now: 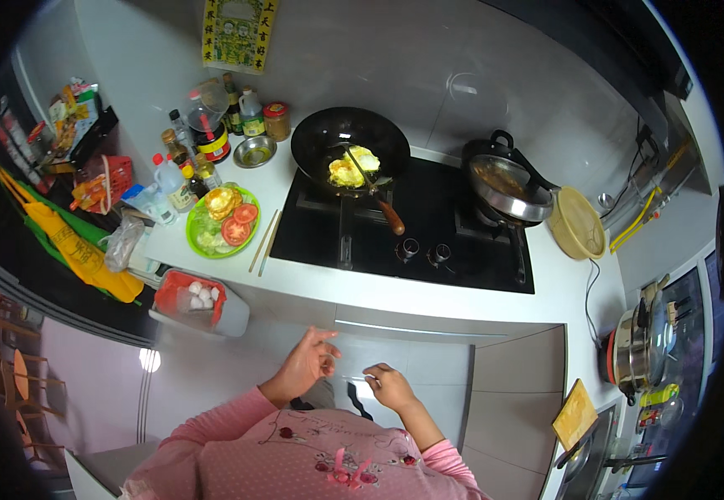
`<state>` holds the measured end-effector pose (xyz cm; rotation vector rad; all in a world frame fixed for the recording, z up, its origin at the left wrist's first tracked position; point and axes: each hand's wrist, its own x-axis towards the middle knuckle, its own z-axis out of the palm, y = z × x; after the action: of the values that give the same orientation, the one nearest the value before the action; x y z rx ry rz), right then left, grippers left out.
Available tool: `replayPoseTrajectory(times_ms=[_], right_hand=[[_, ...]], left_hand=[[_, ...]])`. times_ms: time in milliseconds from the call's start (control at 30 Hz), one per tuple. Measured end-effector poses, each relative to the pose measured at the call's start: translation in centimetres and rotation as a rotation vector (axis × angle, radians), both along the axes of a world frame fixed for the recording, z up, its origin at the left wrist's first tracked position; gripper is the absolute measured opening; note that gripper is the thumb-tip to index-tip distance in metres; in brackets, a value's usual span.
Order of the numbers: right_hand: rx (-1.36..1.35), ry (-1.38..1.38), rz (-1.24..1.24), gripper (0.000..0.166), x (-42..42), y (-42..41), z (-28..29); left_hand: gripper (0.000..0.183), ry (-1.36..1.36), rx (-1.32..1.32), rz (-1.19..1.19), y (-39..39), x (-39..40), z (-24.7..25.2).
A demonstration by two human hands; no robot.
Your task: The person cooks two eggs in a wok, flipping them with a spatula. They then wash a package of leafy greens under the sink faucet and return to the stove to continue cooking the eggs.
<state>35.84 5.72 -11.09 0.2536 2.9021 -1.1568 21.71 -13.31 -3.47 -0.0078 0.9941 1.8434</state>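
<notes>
Both hands hang in the air before my body, below the counter's edge. My left hand (313, 362) has its fingers loosely bent and apart, holding nothing. My right hand (388, 384) is curled, with nothing visible in it. Beyond them a black wok (312, 140) stands on the cooktop (312, 240) with fried eggs (362, 159) in it. A spatula with a wooden handle (390, 216) rests in the wok, its handle over the rim. Left of the cooktop lie chopsticks (266, 245) beside a green plate (254, 236) bearing fried eggs, tomato slices and lettuce.
Sauce bottles (177, 184) and a small metal bowl (255, 152) stand at the back left. A lidded pan (502, 181) sits on the right burner, near a yellow basket (577, 222). A bin (233, 312) holding eggshells is below the counter; a cutting board (574, 414) lies far right.
</notes>
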Motion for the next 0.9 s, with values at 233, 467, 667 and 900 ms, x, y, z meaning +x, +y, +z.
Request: replayPoseTrajectory(times_ms=[233,467,667,900], right_hand=[[0.003,-0.209,-0.299,0.017,16.9,-1.7,-5.3],[-0.125,-0.432,-0.429,0.023,30.9,-4.4,-7.4],[-0.169,-0.438,-0.574,0.024,34.0,-4.1,-8.0],[-0.284,-0.365,-0.74,0.024,36.7,-0.5,-9.3]], left_hand=[[0.059,-0.02,-0.027,-0.383,1.0,10.9,0.1],[0.052,-0.024,-0.059,-0.501,5.6,18.6,0.2],[0.049,-0.014,-0.072,-0.681,10.6,22.1,0.8],[0.047,-0.064,-0.125,-0.823,19.2,25.1,-1.7]])
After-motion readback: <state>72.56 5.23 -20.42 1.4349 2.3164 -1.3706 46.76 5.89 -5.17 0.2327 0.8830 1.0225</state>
